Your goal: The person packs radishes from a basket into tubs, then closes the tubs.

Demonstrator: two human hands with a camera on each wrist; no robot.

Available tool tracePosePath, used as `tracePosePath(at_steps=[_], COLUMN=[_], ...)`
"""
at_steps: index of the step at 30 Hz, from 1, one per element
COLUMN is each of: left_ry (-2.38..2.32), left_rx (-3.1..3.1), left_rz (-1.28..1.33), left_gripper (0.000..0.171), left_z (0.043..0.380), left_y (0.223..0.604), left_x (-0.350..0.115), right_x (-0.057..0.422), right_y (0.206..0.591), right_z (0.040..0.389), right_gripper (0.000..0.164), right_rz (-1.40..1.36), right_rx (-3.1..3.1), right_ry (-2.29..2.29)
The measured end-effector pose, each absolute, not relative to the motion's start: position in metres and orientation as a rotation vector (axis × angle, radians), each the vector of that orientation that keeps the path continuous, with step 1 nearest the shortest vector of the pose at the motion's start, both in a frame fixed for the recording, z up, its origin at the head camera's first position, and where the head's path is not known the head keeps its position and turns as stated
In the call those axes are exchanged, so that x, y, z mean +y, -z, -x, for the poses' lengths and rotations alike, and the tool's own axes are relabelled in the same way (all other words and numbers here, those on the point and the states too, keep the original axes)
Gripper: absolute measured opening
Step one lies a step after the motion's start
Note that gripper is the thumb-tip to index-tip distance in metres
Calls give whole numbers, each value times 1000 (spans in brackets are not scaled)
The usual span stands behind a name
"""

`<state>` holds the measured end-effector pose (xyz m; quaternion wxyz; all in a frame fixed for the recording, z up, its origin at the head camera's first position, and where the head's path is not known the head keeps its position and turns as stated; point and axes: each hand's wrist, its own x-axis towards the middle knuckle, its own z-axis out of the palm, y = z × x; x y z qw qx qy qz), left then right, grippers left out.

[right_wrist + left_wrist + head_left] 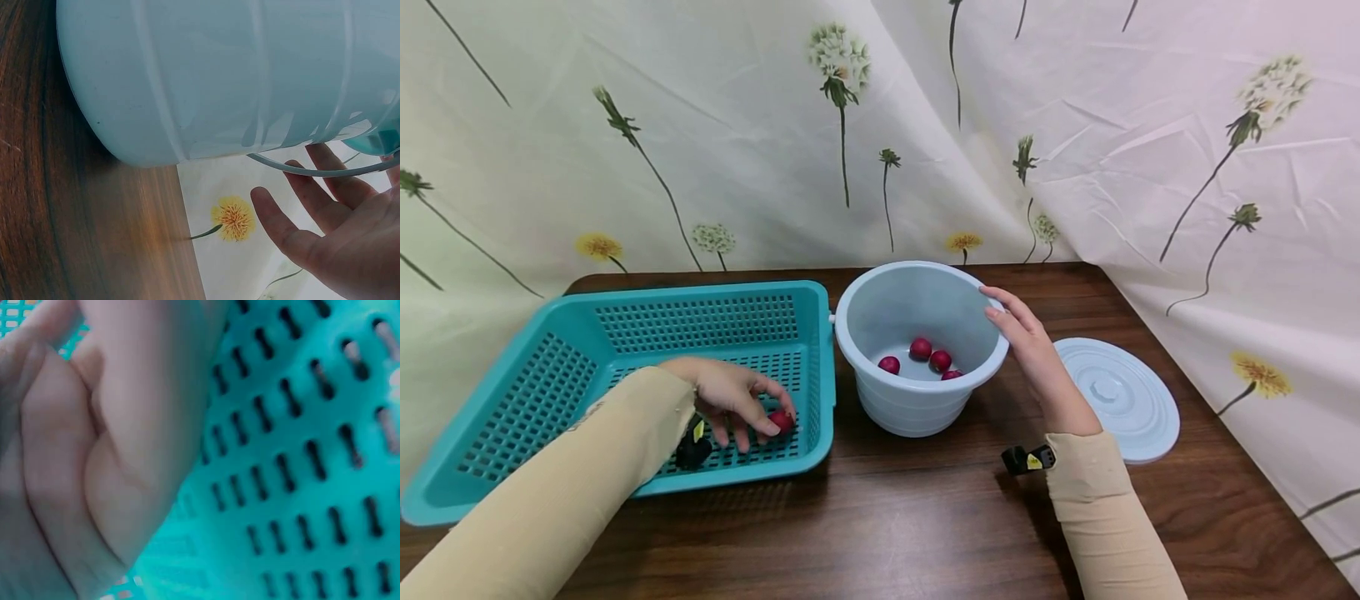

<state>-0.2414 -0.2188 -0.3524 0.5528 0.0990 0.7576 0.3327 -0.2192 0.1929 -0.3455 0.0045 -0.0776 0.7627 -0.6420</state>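
Observation:
In the head view my left hand (730, 400) is down inside the teal basket (820, 375), its thumb and forefinger pinching a small round red thing (782, 421). The left wrist view shows the hand's thumb side close up against the slotted basket wall (281, 462); the red thing is hidden there. My right hand (1030, 350) touches the right rim of a pale blue bucket (917, 408) with lightly bent fingers. Several more round red things (921, 348) lie on the bucket's floor. In the right wrist view, the fingers (281, 225) spread beside the bucket's side and its thin handle (325, 172).
A round pale blue lid (1120, 400) lies on the dark wooden table (895, 517), right of the bucket and beyond my right wrist. The basket stands close to the bucket's left side. Behind the table hangs a white cloth (737, 125) with dandelion prints.

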Motion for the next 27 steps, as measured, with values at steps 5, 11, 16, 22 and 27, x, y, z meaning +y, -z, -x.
tracePosePath(at_steps=[5,11,16,22,27], left_ry=[-795,-826,-851,-860,-940], left_rx=[1832,1851,1889,1936,1916], left_rz=[-281,-363,-437,-535,-638], left_gripper=[47,44,42,41,40], left_z=[244,248,244,237,235], left_y=[339,313,291,271,258], left_x=[-216,-210,-202,-188,-177], right_x=[193,194,194,192,192], right_y=[346,347,347,347,346], right_z=[219,220,219,218,217], right_gripper=[49,49,50,50,50], right_rz=[250,242,241,242,233], right_rx=[2385,2390,2394,2395,2397], right_ry=[2011,2009,2007,2007,2013])
